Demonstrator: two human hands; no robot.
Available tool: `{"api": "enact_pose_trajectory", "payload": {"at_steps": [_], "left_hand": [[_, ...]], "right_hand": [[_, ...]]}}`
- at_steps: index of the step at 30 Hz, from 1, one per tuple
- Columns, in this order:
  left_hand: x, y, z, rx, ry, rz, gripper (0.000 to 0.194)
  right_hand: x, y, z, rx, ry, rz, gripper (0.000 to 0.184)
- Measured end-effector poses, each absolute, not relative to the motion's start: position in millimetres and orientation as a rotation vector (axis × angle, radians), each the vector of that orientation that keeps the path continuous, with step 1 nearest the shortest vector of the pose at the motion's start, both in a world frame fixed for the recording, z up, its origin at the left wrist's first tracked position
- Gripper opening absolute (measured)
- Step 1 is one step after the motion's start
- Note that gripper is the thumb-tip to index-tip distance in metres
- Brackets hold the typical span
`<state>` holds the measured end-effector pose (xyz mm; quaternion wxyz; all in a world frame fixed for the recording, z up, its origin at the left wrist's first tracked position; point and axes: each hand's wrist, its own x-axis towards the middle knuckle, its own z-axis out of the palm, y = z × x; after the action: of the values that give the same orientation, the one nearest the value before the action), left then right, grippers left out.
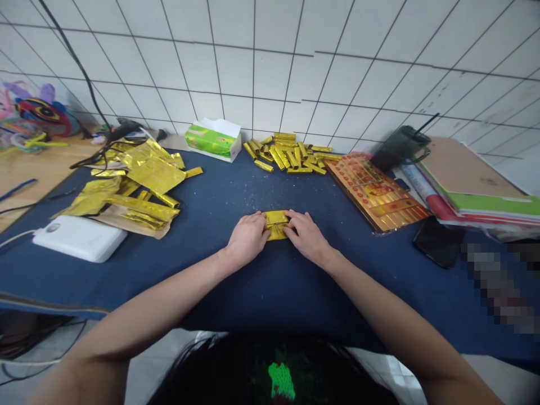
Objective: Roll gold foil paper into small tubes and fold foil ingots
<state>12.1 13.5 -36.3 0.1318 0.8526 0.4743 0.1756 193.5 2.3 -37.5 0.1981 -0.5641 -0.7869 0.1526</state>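
Head view, and here we go: two hands at work, the left hand (248,239) and right hand (307,239) both gripping one folded gold foil packet (277,225) held right between them, with a heap of gold foil sticks (287,153) beyond!

Left hand (247,239), right hand (306,238) close, palms down, forearms (160,298) converging.
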Motion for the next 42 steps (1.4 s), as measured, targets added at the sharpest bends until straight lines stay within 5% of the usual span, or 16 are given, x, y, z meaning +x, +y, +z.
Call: {"api": "enact_pose_trajectory", "payload": {"at_steps": [23, 42], "left_hand": [[7, 10, -35, 2.727, 1.272, 0.339, 0.038], [-1, 8, -31, 2.948, 1.152, 0.216, 0.038]], "right_hand": [[194, 2, -41, -1.559, -2.311, 0.290, 0.021], [197, -5, -41, -1.580, -2.544, -0.065, 0.041]]}}
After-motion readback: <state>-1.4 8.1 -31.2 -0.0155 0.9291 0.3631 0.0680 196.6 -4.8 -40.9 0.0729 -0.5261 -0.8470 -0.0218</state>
